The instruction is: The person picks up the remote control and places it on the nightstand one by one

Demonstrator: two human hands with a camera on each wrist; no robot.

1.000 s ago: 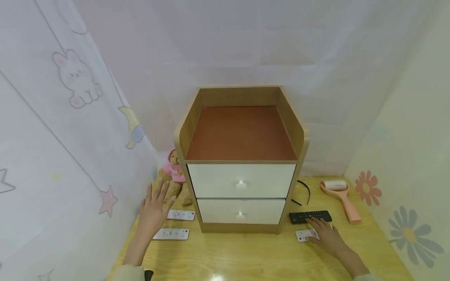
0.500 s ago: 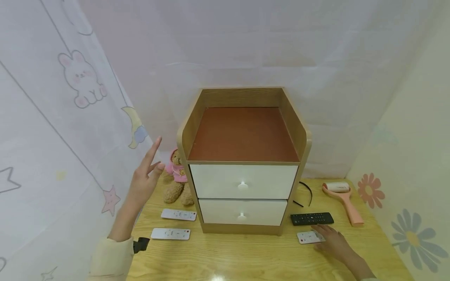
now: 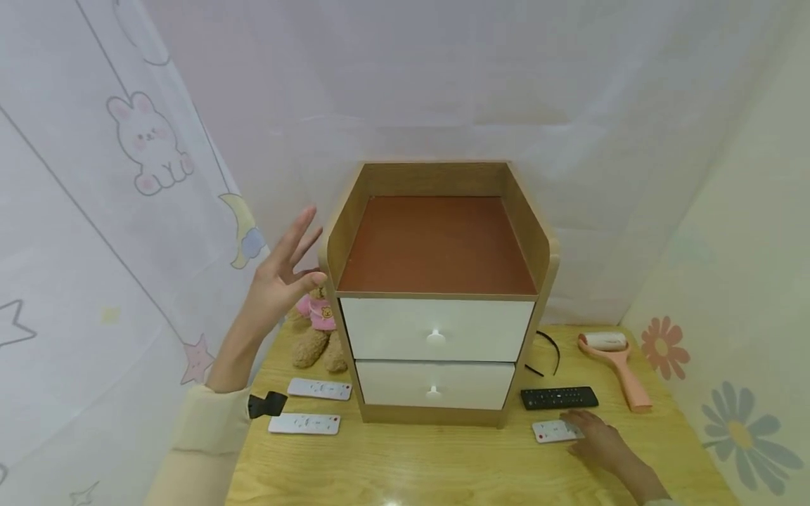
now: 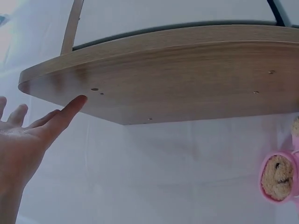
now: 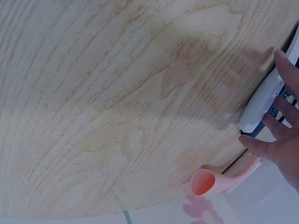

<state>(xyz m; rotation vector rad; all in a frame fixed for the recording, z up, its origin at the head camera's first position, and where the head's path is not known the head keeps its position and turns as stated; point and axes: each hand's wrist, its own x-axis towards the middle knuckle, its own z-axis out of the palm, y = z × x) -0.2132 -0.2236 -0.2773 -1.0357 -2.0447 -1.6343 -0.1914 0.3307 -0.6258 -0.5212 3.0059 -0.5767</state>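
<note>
My left hand (image 3: 272,288) is raised beside the upper left side of a small wooden cabinet (image 3: 436,246) with two white drawers. Its fingers are extended and hold nothing; in the left wrist view, a fingertip comes close to the cabinet's side panel (image 4: 177,79), though contact cannot be told. On the right, my right hand (image 3: 598,439) lies over the right end of a white remote control (image 3: 549,431). The right wrist view has its fairly straight fingers spread at the remote's edge. Both drawers, the upper one (image 3: 436,330) and the lower one (image 3: 435,385), are closed.
Behind the white remote lies a black remote control (image 3: 560,397), then a pink lint roller (image 3: 623,372) and a black headband (image 3: 550,351). Two more white remotes, a rear one (image 3: 319,388) and a front one (image 3: 305,424), lie left of the cabinet near a teddy bear (image 3: 319,316).
My left hand has risen from above the left remotes to the cabinet's upper left side. The right hand has drawn back from the black remote toward the white one's right end.
</note>
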